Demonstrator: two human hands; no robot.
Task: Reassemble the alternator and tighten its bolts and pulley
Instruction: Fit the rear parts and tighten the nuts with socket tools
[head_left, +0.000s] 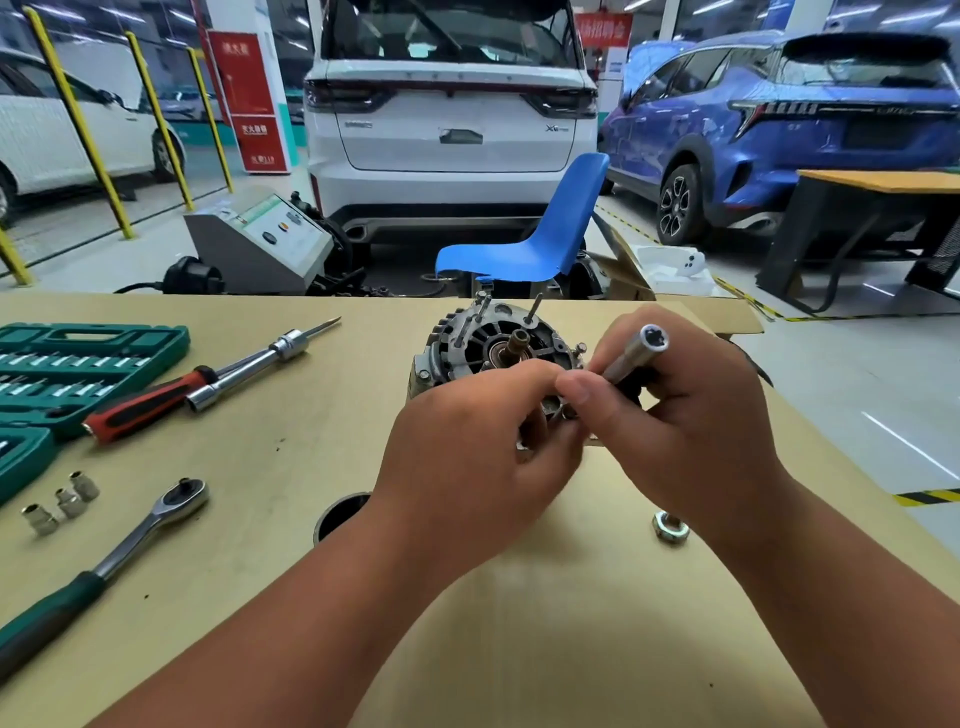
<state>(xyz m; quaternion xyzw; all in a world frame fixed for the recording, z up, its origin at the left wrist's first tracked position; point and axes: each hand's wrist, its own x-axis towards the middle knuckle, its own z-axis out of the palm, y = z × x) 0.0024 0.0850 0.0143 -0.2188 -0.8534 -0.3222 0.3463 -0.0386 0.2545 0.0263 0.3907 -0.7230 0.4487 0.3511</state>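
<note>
- Gripping a long socket (635, 357), the right hand (691, 415) hovered by the alternator (493, 340).
- Left hand (467, 441) pinched some small metal part (557, 413).
- Alternator sat mid-table (260, 467), behind both hands.

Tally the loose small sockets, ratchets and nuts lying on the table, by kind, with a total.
Small sockets: 3
Ratchets: 1
Nuts: 1
Total: 5
Not counted: the deep socket held in the right hand.
</note>
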